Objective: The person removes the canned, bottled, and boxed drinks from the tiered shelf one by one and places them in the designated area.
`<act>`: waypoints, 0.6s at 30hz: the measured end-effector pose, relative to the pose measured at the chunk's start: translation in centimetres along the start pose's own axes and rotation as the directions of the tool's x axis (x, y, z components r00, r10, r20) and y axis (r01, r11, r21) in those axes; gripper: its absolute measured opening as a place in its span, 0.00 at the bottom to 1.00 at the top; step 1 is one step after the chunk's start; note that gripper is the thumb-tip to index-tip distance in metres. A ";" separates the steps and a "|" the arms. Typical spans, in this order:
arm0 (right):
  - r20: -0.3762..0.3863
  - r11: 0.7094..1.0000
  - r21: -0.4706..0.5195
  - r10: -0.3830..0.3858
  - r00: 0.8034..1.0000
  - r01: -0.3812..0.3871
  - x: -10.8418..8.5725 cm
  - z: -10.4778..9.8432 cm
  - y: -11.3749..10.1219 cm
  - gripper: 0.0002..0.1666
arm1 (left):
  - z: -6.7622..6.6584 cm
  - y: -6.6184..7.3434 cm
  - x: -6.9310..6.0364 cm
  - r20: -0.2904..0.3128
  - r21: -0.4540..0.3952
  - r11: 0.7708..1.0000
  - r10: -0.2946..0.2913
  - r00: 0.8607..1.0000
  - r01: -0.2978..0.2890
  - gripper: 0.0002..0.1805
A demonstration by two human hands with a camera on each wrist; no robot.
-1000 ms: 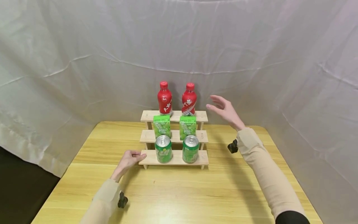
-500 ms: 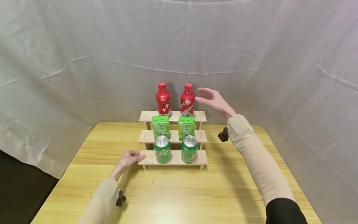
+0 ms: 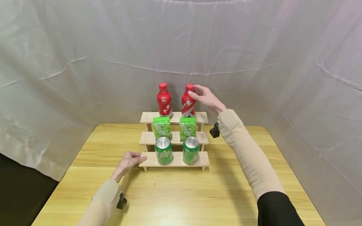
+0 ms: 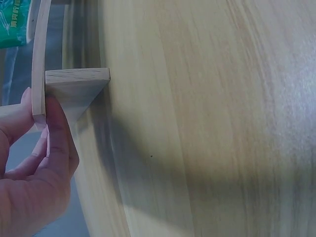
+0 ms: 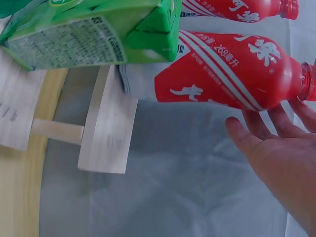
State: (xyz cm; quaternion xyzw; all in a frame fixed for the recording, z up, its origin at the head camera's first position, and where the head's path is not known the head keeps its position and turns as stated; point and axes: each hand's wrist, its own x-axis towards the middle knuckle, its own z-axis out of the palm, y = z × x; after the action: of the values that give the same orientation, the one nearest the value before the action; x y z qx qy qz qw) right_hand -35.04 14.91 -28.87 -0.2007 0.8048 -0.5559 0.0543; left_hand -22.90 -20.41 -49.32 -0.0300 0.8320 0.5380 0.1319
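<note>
My left hand (image 3: 126, 164) pinches the left end of the lowest board of a three-step wooden display rack (image 3: 178, 159). In the left wrist view, thumb and fingers (image 4: 60, 140) lie on opposite faces of the board. At the top step, my right hand (image 3: 208, 98) is beside the right red bottle (image 3: 188, 105), with relaxed, spread fingers. The right wrist view shows fingers reaching behind the shoulder of this bottle (image 5: 222, 71), the thumb (image 5: 239, 133) apart from it; contact is hard to tell. A second red bottle (image 3: 164, 102) stands upright to its left.
Two green drink cartons (image 3: 162, 128) stand on the middle step. On the lowest step are two green drink cans (image 3: 163, 152) with silver tops. The rack stands on a wooden table (image 3: 181, 194), with a grey-white curtain (image 3: 113, 47) behind and at the sides.
My right hand has moved left, from apart on the right to close beside the right red bottle's neck. The left hand keeps its place on the rack; the view has shifted slightly.
</note>
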 end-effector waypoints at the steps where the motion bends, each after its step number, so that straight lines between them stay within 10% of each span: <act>1: -0.001 1.000 -0.002 0.000 1.000 0.000 0.1 0.1 -0.1 0.30 | 0.0 0.0 0.0 -0.001 -0.002 1.000 -0.003 1.000 0.003 0.25; 18: -0.062 0.997 -0.059 0.056 0.996 -0.060 0.7 1.2 -0.7 0.28 | -0.3 -0.2 -0.3 0.006 0.002 1.000 -0.010 1.000 0.010 0.27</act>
State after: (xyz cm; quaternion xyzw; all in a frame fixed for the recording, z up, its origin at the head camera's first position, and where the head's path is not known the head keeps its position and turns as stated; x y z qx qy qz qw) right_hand -35.11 13.41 -28.57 -0.1620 0.8280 -0.5354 0.0399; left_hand -22.65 -20.75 -49.32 -0.0323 0.8320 0.5365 0.1372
